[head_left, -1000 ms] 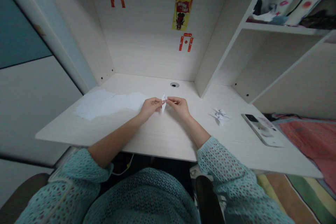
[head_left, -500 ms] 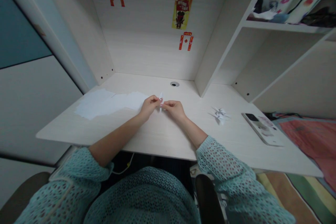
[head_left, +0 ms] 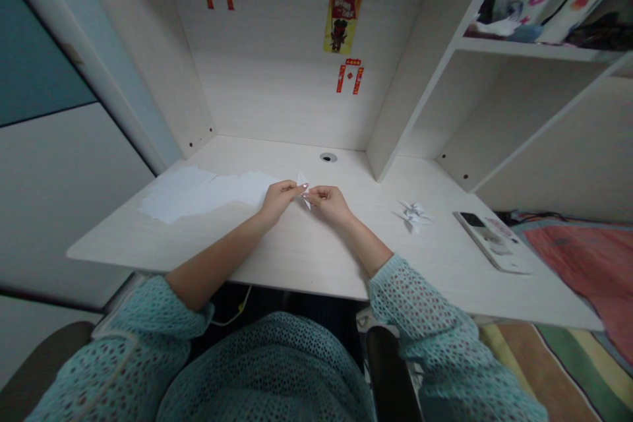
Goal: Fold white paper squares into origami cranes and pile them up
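Note:
A small piece of folded white paper is pinched between my two hands, just above the middle of the desk. My left hand grips it from the left with thumb and fingers together. From the right, my right hand pinches it too, and the fingertips of both hands almost meet. Pointed ends of the paper show above and below the fingers; its middle is hidden. Right of my hands lies a small cluster of folded white paper pieces. Sheets of white paper lie spread on the left, close to my left hand.
The white desk has a round cable hole near the back panel. A white phone lies at the right. An upright divider and a loaded shelf stand to the right. A chair armrest is below.
The folded paper has tilted, its top end now leaning left and its lower end pointing right. Both hands stay on it and have shifted only slightly.

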A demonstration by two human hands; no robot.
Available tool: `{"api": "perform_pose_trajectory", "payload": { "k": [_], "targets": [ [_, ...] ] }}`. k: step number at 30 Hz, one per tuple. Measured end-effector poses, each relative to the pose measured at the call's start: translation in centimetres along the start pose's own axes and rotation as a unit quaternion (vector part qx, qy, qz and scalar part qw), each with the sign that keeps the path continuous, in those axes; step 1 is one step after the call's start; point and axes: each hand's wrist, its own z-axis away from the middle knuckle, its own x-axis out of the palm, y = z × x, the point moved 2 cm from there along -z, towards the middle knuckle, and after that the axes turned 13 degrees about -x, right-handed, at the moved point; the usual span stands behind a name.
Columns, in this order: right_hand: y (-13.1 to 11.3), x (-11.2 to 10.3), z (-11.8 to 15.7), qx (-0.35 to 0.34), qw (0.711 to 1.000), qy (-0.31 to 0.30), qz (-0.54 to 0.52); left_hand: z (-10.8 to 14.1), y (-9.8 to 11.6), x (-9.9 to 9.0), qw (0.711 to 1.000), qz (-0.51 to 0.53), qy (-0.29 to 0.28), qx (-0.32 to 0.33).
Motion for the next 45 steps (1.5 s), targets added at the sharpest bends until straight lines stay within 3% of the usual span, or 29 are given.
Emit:
{"api": "perform_pose_trajectory", "payload": {
  "k": [7, 15, 20, 27, 31, 39, 45],
  "targets": [
    [1.0, 1.2, 0.2, 0.005, 0.997, -0.003, -0.076, -0.4, -0.7, 0.1, 0.998, 0.052, -0.014, -0.018],
    [0.6, 0.6, 0.6, -0.03, 0.997, -0.019, 0.069, -0.6, -0.6, -0.1, 0.999, 0.047, 0.007, 0.003],
    [0.0, 0.6, 0.7, -0.025, 0.997, -0.019, 0.073, -0.7, -0.7, -0.4, 0.998, 0.046, 0.029, -0.023],
    [0.0, 0.9, 0.2, 0.001, 0.992, -0.013, -0.125, -1.6, -1.3, -1.0, 0.994, 0.099, 0.008, -0.04],
    [-0.4, 0.8, 0.3, 0.027, 0.985, -0.024, -0.168, -1.8, -1.3, -1.1, 0.992, 0.116, -0.009, -0.042],
    [-1.1, 1.1, 0.5, -0.079, 0.987, -0.006, -0.137, -1.1, -0.7, -0.6, 0.987, 0.151, -0.025, -0.048],
    [-2.0, 0.5, 0.5, -0.111, 0.99, -0.05, -0.07, -0.9, -0.6, -0.6, 0.989, 0.138, -0.019, -0.056]
  ]
}}
